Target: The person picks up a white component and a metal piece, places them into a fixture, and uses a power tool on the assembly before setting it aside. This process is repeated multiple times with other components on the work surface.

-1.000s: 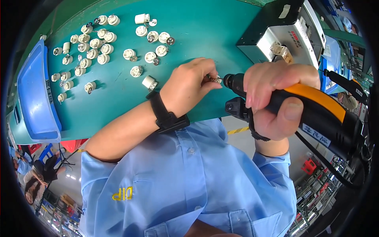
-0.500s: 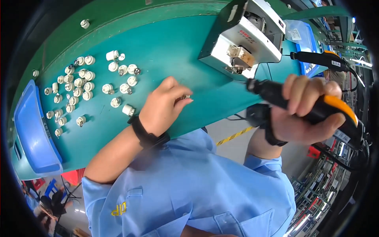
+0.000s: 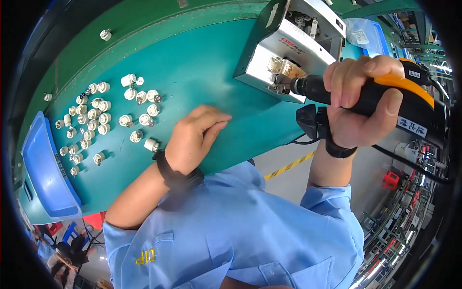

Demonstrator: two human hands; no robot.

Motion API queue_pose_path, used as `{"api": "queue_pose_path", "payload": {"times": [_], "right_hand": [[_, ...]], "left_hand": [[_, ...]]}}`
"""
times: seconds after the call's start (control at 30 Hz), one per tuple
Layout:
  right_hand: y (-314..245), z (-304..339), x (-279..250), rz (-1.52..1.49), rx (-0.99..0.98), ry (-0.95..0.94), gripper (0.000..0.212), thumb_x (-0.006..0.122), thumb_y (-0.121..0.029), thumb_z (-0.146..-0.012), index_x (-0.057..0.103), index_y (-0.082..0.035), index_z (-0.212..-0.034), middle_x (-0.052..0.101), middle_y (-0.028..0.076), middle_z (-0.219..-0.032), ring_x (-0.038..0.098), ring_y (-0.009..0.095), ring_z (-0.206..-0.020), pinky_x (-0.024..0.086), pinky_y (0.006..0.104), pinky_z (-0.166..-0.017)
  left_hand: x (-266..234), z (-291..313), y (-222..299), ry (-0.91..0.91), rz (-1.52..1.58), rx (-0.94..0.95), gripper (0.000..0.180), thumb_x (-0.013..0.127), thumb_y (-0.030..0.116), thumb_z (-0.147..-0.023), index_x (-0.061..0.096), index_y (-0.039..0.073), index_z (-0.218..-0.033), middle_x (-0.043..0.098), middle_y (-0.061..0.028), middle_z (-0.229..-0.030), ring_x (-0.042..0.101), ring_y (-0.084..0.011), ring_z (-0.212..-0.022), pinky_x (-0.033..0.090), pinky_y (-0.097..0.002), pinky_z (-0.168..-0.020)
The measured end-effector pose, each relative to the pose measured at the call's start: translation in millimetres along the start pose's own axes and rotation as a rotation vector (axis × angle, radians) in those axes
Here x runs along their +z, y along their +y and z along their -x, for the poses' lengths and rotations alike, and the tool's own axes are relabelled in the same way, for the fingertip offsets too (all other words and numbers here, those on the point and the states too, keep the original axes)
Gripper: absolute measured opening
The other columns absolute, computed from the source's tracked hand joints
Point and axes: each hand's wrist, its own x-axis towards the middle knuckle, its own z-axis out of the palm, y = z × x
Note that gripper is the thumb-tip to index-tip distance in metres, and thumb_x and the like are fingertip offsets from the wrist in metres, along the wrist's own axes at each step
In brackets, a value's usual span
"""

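Observation:
My right hand (image 3: 350, 126) is wrapped round a black and orange electric screwdriver (image 3: 314, 89), which lies roughly level. The screwdriver's nose is at the front of a silver box-shaped screw feeder (image 3: 310, 50), by its small metal outlet block (image 3: 291, 70); whether the bit touches a screw is hidden. Over the green mat, my left hand (image 3: 192, 137) is closed, thumb and fingers together. What it holds, if anything, does not show. Left of it are several small white cylindrical parts (image 3: 104, 105), some with metal pieces; the nearest white part (image 3: 151, 144) lies by my left wrist.
An empty blue tray (image 3: 48, 164) stands at the table's left end. Behind my right hand is another black and orange tool (image 3: 415, 72). A clear plastic bag (image 3: 358, 34) lies by a blue bin at the far right. Loose white parts (image 3: 106, 34) sit on the green ledge.
My right hand has brought the screwdriver left and up to the feeder's outlet. My left hand has shifted slightly left and down; the small metal piece seen at its fingertips is now hidden.

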Motion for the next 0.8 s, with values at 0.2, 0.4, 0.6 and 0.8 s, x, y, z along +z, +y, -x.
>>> {"api": "queue_pose_path", "payload": {"times": [0.2,0.4,0.6,0.8], "right_hand": [[11.1,-23.6,-12.1,-0.142,0.175,-0.041,0.04,0.04,-0.043,-0.097,0.051,-0.005,-0.107,0.041,-0.001,-0.059,0.038,0.01,-0.051,0.032,0.0271,-0.054],[10.6,30.6,34.4,-0.242,0.092,-0.055,0.044,0.042,-0.048,-0.097,0.048,-0.006,-0.109,0.043,-0.001,-0.06,0.041,0.01,-0.05,0.033,0.0263,-0.053],[16.8,45.9,62.4,-0.134,0.098,-0.082,0.045,0.052,-0.047,-0.093,0.046,-0.005,-0.105,0.048,0.001,-0.06,0.046,0.012,-0.048,0.039,0.028,-0.05],[18.9,46.4,73.0,-0.134,0.205,-0.048,0.044,0.07,-0.036,-0.085,0.048,-0.001,-0.097,0.055,0.006,-0.06,0.054,0.017,-0.05,0.048,0.0305,-0.049]], "left_hand": [[-1.6,2.5,0.8,0.01,-0.012,0.019,0.017,0.066,0.0,-0.082,0.066,0.001,-0.099,0.062,-0.0133,-0.093,0.064,-0.0276,-0.076,0.052,-0.0343,-0.067],[-1.0,-4.2,-1.6,-0.004,-0.031,-0.015,0.019,0.069,0.0,-0.079,0.066,0.002,-0.098,0.062,-0.0119,-0.089,0.065,-0.027,-0.074,0.053,-0.0345,-0.065],[2.5,-1.4,-7.7,0.027,0.053,-0.018,0.022,0.072,0.0,-0.075,0.066,0.002,-0.096,0.06,-0.0107,-0.085,0.064,-0.0255,-0.072,0.052,-0.0345,-0.064],[3.4,1.1,-11.4,0.037,0.038,0.022,0.024,0.073,0.001,-0.074,0.066,0.003,-0.097,0.06,-0.0105,-0.085,0.063,-0.0256,-0.07,0.052,-0.0349,-0.063]]}}
